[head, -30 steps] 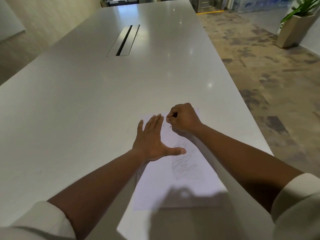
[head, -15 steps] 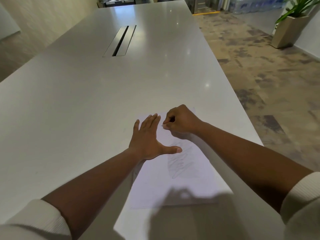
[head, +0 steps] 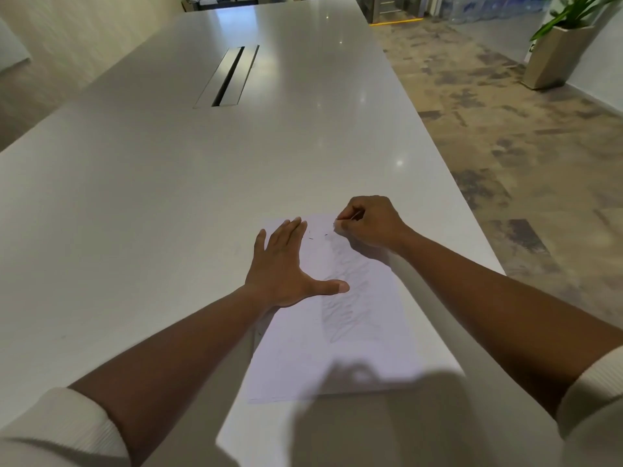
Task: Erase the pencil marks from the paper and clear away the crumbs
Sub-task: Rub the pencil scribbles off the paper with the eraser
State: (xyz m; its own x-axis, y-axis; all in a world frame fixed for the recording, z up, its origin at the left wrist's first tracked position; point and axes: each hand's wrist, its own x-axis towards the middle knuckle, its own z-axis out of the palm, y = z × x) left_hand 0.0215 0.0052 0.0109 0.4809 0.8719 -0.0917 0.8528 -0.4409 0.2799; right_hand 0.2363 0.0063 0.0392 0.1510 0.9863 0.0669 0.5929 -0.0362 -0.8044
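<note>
A white sheet of paper (head: 303, 358) lies on the grey table (head: 151, 214) near its right edge. Faint pencil scribbles (head: 344, 298) run down the middle of the sheet. My left hand (head: 283, 264) presses flat on the paper's left side, fingers straight and thumb spread. My right hand (head: 371, 224) is curled at the paper's far right corner, its fingertips pinching a small eraser (head: 337, 225) that is mostly hidden. A few dark crumbs (head: 312, 236) lie on the paper between my two hands.
A long metal cable slot (head: 229, 77) is set into the table farther away. The table's right edge drops to a patterned carpet floor (head: 505, 129). A potted plant (head: 559, 45) stands at the far right.
My right hand has shifted to the right along the paper's far edge, uncovering more scribbles and the crumbs. My left hand stays pressed flat on the sheet.
</note>
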